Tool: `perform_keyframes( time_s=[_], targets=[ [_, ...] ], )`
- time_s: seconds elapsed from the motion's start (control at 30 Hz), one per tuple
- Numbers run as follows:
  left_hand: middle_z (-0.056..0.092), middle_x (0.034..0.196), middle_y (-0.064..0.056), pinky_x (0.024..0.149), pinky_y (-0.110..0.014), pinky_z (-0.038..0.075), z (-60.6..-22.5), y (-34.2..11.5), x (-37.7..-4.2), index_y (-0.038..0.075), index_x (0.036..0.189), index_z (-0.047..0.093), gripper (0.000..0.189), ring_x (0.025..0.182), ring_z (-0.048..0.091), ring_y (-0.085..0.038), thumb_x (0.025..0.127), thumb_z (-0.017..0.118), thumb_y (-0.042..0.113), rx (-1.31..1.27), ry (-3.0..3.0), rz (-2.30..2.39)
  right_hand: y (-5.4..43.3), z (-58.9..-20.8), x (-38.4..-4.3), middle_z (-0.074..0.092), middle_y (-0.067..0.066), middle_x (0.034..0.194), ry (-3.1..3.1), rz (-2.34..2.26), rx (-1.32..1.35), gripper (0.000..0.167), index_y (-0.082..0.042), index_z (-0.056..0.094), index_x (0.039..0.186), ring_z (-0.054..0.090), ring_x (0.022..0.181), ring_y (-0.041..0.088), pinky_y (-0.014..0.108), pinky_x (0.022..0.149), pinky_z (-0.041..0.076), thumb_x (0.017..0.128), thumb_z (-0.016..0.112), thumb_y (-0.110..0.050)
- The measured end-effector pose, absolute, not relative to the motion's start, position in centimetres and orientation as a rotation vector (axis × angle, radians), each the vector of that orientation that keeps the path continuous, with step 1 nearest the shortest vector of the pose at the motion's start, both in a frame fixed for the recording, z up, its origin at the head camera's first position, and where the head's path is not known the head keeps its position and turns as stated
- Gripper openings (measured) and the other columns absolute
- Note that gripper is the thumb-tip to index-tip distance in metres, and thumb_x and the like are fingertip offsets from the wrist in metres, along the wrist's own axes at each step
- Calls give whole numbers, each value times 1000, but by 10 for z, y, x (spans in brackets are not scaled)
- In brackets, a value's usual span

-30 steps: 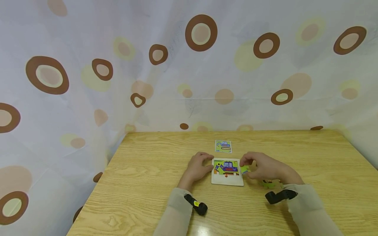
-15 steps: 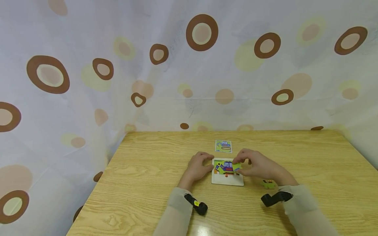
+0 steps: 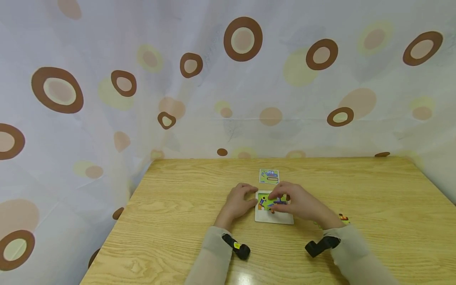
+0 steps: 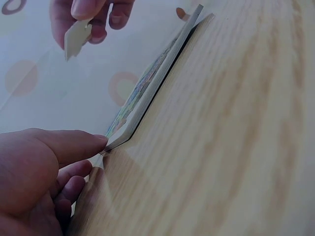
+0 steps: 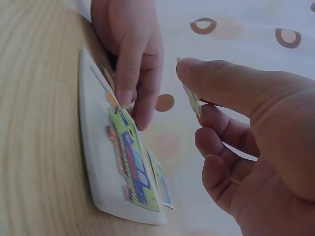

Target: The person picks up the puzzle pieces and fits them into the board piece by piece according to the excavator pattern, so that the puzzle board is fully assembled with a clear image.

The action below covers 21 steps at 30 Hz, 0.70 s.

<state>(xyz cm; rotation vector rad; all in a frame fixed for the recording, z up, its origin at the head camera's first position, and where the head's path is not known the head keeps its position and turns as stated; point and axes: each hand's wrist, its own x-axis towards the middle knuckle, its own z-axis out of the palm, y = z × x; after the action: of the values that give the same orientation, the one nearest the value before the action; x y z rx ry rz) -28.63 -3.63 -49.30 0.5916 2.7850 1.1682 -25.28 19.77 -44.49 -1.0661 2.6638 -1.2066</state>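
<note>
My left hand (image 3: 238, 202) touches the left edge of a white puzzle board (image 3: 273, 217), its thumb straight against the rim in the left wrist view. Joined pieces in the board's upper half form part of a picture of a blue digger (image 5: 130, 147) on green; the lower half is bare white. Between thumb and fingertips, my right hand (image 3: 303, 202) pinches a puzzle piece (image 4: 77, 40). Both wrist views show this piece raised above the board, turned nearly edge-on in the right wrist view (image 5: 192, 100). From the head, the right hand covers part of the picture.
A small picture card (image 3: 269, 176) with the same digger lies just behind the board. Loose puzzle pieces (image 3: 344, 219) lie on the wooden table (image 3: 178, 221), partly hidden by the right wrist. A patterned cloth (image 3: 199, 91) hangs behind the table.
From the board's right side, my right hand has moved left with the piece and is now over the digger picture. My left hand has stayed at the board's edge.
</note>
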Motion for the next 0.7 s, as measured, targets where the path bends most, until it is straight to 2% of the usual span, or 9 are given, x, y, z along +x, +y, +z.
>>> perform_keyframes(
  time_s=[0.27, 0.7],
  targets=[
    [55, 131, -5, 107, -44, 37, -493, -37, -287, 15, 127, 67, 34, 126, 48, -27, 94, 68, 22, 601, 2801, 1148, 184, -461, -253, 63, -1, 99, 2566, -1200, -1084, 15, -13, 72, 103, 60, 88, 16, 32, 77, 53, 89, 75, -19],
    [54, 131, -4, 106, -44, 36, -492, -37, -286, 16, 126, 68, 33, 125, 48, -26, 93, 68, 21, 580, 2791, 1172, 178, -469, -252, 63, -4, 97, 2600, -1116, -1069, 18, -14, 74, 106, 55, 79, 15, 28, 68, 49, 91, 73, -23]
  ],
)
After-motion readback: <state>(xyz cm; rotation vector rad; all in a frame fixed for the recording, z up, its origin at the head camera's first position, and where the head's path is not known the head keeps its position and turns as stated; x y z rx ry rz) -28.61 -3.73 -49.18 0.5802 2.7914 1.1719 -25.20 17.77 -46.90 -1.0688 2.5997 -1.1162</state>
